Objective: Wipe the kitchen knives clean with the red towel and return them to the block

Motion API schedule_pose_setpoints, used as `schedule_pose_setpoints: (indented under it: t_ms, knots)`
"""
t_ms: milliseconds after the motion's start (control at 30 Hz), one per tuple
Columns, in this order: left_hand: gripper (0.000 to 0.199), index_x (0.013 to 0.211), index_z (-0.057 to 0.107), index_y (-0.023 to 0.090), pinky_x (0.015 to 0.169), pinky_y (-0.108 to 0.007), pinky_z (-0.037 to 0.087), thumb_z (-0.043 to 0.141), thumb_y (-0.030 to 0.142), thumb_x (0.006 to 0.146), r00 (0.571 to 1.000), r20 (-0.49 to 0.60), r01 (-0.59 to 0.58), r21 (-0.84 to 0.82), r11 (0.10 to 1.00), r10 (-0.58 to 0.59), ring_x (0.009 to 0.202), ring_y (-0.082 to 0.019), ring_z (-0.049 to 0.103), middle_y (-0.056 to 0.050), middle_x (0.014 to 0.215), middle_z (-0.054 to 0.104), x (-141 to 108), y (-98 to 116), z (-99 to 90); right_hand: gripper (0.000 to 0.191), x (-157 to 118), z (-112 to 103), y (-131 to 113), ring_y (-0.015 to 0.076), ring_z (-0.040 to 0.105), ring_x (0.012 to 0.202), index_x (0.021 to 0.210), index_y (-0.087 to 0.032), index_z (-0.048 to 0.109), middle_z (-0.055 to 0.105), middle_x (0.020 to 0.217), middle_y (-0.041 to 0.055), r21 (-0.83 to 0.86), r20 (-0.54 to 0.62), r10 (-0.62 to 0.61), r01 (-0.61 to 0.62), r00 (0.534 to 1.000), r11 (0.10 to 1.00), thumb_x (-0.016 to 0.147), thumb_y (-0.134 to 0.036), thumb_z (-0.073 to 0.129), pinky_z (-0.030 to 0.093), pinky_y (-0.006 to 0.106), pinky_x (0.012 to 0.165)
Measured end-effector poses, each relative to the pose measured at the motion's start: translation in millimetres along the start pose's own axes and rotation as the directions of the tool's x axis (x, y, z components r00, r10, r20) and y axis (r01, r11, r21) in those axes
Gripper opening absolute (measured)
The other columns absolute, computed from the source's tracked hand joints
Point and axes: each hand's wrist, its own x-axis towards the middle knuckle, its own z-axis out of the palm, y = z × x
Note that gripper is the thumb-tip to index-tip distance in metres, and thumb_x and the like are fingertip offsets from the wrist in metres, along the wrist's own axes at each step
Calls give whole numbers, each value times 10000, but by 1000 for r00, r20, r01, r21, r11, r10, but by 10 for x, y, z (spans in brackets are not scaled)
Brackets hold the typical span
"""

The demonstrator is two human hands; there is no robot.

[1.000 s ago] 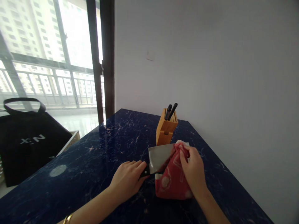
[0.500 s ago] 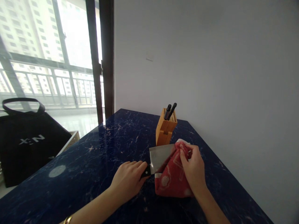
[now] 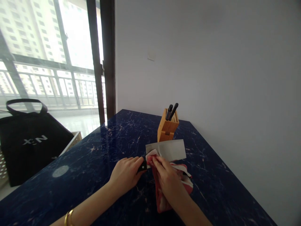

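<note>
My left hand (image 3: 127, 172) is closed round the black handle of a cleaver (image 3: 172, 150), whose broad steel blade points to the right. A red and white cloth (image 3: 162, 201) is pinched in the fingers of my right hand (image 3: 168, 175). Those fingers press the cloth against the blade close to the handle, and the rest of it hangs down below my hand. Behind the blade stands a wooden knife block (image 3: 167, 127) with two black-handled tools in its slots.
The dark blue marbled table (image 3: 98, 175) runs back to a plain grey wall (image 3: 211, 62). On the left, a black bag (image 3: 35, 141) stands beside a pale crate (image 3: 74, 139). Beyond it are a window and a balcony railing.
My right hand has moved left with the cloth, from the blade's far end to near the handle. More of the blade now shows. The cleaver has shifted slightly left and turned nearly level.
</note>
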Motion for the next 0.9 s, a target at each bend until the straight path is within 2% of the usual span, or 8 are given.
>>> schedule_pose_setpoints:
  t_ms: [133, 233, 400, 533, 633, 800, 900]
  knots:
    - [198, 858, 515, 217, 632, -290, 382, 427, 392, 838, 1000, -3, 1, -5, 1000, -1, 735, -188, 580, -10, 780, 616, -8, 4, -25, 333, 60, -106, 34, 198, 529, 929, 1112, -243, 562, 580, 1069, 46, -103, 28, -7, 10, 1000, 995, 832, -125, 425, 479, 363, 802]
    - [202, 835, 511, 216, 621, -292, 388, 433, 402, 833, 1000, 6, 12, -7, 1000, -12, 717, -192, 584, -6, 766, 618, -6, 10, -40, 277, 114, -242, 124, 198, 523, 839, 1064, -264, 597, 603, 983, 41, -201, -11, 11, -13, 1000, 980, 829, -191, 469, 475, 361, 733]
    - [197, 850, 508, 224, 631, -291, 394, 435, 406, 833, 1000, 3, 22, -27, 999, -22, 734, -193, 589, 1, 789, 624, 6, 17, -36, 328, 135, -419, 508, 193, 487, 778, 1155, -263, 534, 563, 852, 51, -297, -186, 133, -184, 974, 937, 838, -290, 454, 426, 352, 723]
    - [204, 848, 503, 225, 626, -289, 393, 438, 417, 828, 1000, 18, 7, -35, 999, -6, 738, -195, 591, 1, 774, 621, -3, 32, -15, 360, 123, -462, 688, 200, 495, 800, 1191, -228, 497, 535, 832, 52, -241, -238, 256, -312, 937, 919, 849, -301, 411, 426, 348, 724]
    - [196, 854, 503, 225, 623, -291, 394, 444, 410, 826, 1000, 24, -4, -39, 999, 5, 732, -196, 590, 1, 771, 619, -19, 48, -3, 369, 110, -371, 536, 188, 514, 819, 1213, -210, 469, 531, 866, 56, -133, -191, 269, -296, 944, 946, 856, -266, 395, 439, 333, 742]
    - [185, 845, 506, 221, 637, -295, 400, 456, 398, 823, 999, 35, -28, -54, 998, 30, 738, -195, 587, 1, 781, 617, -44, 85, 5, 402, 86, -135, 68, 187, 518, 771, 1244, -217, 434, 528, 829, 57, -111, -21, 81, -83, 996, 990, 843, -214, 415, 460, 328, 699]
    - [203, 834, 503, 215, 639, -298, 400, 443, 409, 828, 999, 28, -24, -54, 998, 26, 734, -196, 582, -3, 772, 613, -49, 99, 6, 389, 86, -134, 28, 192, 522, 776, 1233, -216, 449, 532, 828, 60, -130, -33, 65, -68, 997, 989, 845, -223, 413, 460, 335, 704]
